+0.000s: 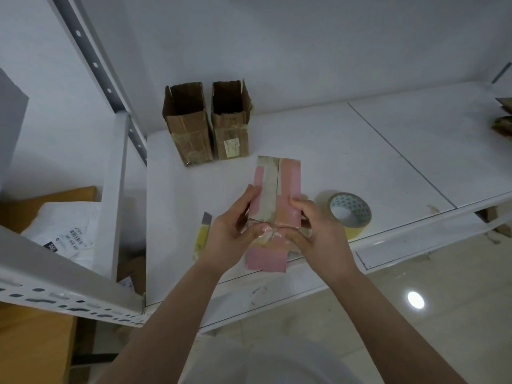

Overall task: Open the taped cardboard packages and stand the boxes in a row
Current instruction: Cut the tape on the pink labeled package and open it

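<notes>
A pink cardboard package [288,181] with strips of clear tape lies lengthwise over the white shelf [346,151], held above it in both hands. My left hand [231,234] grips its left side and near end. My right hand [315,228] grips the right side, and both thumbs pinch the crumpled tape at the near end. A pink flap [266,259] hangs down below the hands. Two brown boxes stand upright and open side by side at the back: the left box [188,126] and the right box [232,120].
A yellow utility knife [201,236] lies left of my hands. A roll of tape [350,212] sits to the right near the shelf's front edge. More cardboard [504,117] shows at the far right edge. A shelf post [110,87] rises at left, with a white bag [66,231] below.
</notes>
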The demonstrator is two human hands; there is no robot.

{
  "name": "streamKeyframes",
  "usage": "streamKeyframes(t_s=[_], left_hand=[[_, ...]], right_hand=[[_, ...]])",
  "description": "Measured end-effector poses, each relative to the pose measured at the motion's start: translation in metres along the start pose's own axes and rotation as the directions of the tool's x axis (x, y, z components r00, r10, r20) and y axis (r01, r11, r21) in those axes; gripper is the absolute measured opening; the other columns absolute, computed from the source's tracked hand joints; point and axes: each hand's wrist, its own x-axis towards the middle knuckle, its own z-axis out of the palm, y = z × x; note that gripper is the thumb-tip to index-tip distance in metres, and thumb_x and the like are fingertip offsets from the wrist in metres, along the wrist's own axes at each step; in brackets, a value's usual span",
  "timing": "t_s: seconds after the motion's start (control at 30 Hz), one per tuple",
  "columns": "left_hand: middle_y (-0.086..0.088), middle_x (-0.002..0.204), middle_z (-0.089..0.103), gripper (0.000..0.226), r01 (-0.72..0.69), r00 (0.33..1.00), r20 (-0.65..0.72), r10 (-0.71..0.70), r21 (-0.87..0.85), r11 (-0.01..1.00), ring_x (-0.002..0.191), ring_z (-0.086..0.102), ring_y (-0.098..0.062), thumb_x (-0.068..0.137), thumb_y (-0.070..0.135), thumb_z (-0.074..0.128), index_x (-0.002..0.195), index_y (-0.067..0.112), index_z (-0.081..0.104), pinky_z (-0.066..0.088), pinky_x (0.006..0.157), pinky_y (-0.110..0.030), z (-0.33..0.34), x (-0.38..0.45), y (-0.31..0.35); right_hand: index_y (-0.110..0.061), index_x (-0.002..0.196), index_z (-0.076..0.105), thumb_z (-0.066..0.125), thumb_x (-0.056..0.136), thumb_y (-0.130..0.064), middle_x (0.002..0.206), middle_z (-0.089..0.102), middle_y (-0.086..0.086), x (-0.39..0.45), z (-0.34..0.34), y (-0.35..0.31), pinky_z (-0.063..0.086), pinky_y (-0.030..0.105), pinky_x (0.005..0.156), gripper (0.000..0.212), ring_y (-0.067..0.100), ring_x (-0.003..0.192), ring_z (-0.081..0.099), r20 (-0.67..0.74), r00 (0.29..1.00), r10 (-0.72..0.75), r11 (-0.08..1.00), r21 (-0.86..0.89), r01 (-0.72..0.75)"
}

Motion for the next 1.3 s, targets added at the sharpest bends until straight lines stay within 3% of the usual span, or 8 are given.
streamKeyframes(t_s=[0.03, 0.1, 0.23, 0.37, 0.53, 0.9, 1.13, 1.3], left_hand=[[-0.008, 0.150, 0.041, 0.063, -0.017, 0.998, -0.052, 0.020, 0.053, 0.998, 0.135, 0.041, -0.011, 0.088, 0.011, 0.068, 0.145, 0.009, 0.042, 0.031, 0.100, -0.001, 0.003, -0.001, 0.003], [-0.018, 0.145, 0.047, 0.057, -0.049, 0.990, -0.124, 0.063, 0.114, 0.992, 0.129, 0.043, -0.022, 0.089, 0.008, 0.067, 0.142, 0.012, 0.044, 0.040, 0.098, -0.017, 0.010, -0.003, 0.007], [0.003, 0.148, 0.040, 0.055, -0.097, 0.984, -0.143, 0.102, 0.041, 0.994, 0.132, 0.050, -0.025, 0.085, 0.027, 0.066, 0.133, 0.036, 0.042, 0.043, 0.101, -0.012, 0.016, 0.001, 0.010], [-0.002, 0.152, 0.042, 0.061, -0.189, 0.979, -0.078, 0.190, 0.017, 0.982, 0.137, 0.043, -0.010, 0.086, 0.050, 0.062, 0.140, 0.028, 0.043, 0.044, 0.105, -0.025, 0.008, 0.011, 0.023], [-0.007, 0.136, 0.048, 0.053, -0.305, 0.947, -0.111, 0.303, -0.004, 0.952, 0.134, 0.044, -0.024, 0.100, 0.057, 0.031, 0.125, 0.020, 0.061, 0.040, 0.108, -0.051, -0.002, 0.026, 0.027], [0.037, 0.136, 0.030, 0.055, -0.242, 0.970, 0.051, 0.240, 0.059, 0.968, 0.149, 0.007, -0.009, 0.091, 0.074, 0.014, 0.125, 0.039, 0.041, 0.014, 0.122, -0.036, 0.005, 0.024, 0.050], [0.026, 0.126, 0.043, 0.036, -0.267, 0.963, 0.017, 0.268, 0.179, 0.947, 0.143, 0.028, -0.014, 0.099, 0.049, 0.026, 0.117, 0.025, 0.045, 0.024, 0.115, -0.055, 0.005, 0.020, 0.064], [0.004, 0.131, 0.043, 0.046, -0.214, 0.977, 0.037, 0.211, 0.246, 0.945, 0.139, 0.033, -0.018, 0.093, 0.063, 0.030, 0.119, 0.027, 0.042, 0.027, 0.114, -0.054, 0.005, 0.019, 0.070]], right_hand=[[-0.009, 0.130, 0.058, 0.060, 0.079, -0.053, 0.116, 0.069, 0.009, -0.001, 0.002, 0.000, 0.057, 0.046, 0.081, 0.067, 0.029, 0.092, 0.069, -0.018, 1.000, -0.005, 1.000, 0.002, 0.005], [-0.008, 0.131, 0.057, 0.059, 0.082, -0.054, 0.117, 0.069, 0.006, -0.002, 0.003, -0.001, 0.057, 0.045, 0.079, 0.067, 0.028, 0.090, 0.069, -0.055, 0.998, -0.026, 1.000, 0.014, 0.027], [-0.012, 0.132, 0.058, 0.065, 0.077, -0.052, 0.119, 0.069, -0.001, 0.001, -0.004, -0.004, 0.055, 0.036, 0.085, 0.068, 0.020, 0.099, 0.068, -0.111, 0.994, 0.003, 0.999, 0.036, 0.001], [-0.016, 0.131, 0.060, 0.067, 0.077, -0.052, 0.114, 0.071, -0.001, 0.009, -0.019, -0.004, 0.056, 0.040, 0.086, 0.065, 0.017, 0.097, 0.068, -0.153, 0.988, 0.024, 0.997, 0.082, -0.011], [-0.016, 0.126, 0.062, 0.077, 0.082, -0.020, 0.110, 0.072, -0.003, 0.024, -0.041, -0.003, 0.055, 0.025, 0.081, 0.047, 0.007, 0.091, 0.069, -0.024, 0.993, 0.114, 0.961, 0.258, -0.104], [-0.008, 0.121, 0.066, 0.071, 0.069, -0.037, 0.093, 0.073, 0.000, 0.023, -0.056, -0.024, 0.045, 0.011, 0.058, 0.059, -0.003, 0.063, 0.064, 0.073, 0.993, 0.088, 0.890, 0.441, -0.111], [-0.013, 0.120, 0.067, 0.071, 0.067, -0.046, 0.093, 0.075, 0.001, 0.021, -0.054, -0.028, 0.059, 0.038, 0.074, 0.062, 0.018, 0.081, 0.072, 0.059, 0.989, 0.135, 0.909, 0.390, -0.147], [-0.012, 0.121, 0.066, 0.071, 0.071, -0.042, 0.096, 0.074, -0.002, 0.020, -0.050, -0.030, 0.058, 0.028, 0.074, 0.059, 0.012, 0.083, 0.071, 0.011, 0.987, 0.161, 0.907, 0.393, -0.152]])
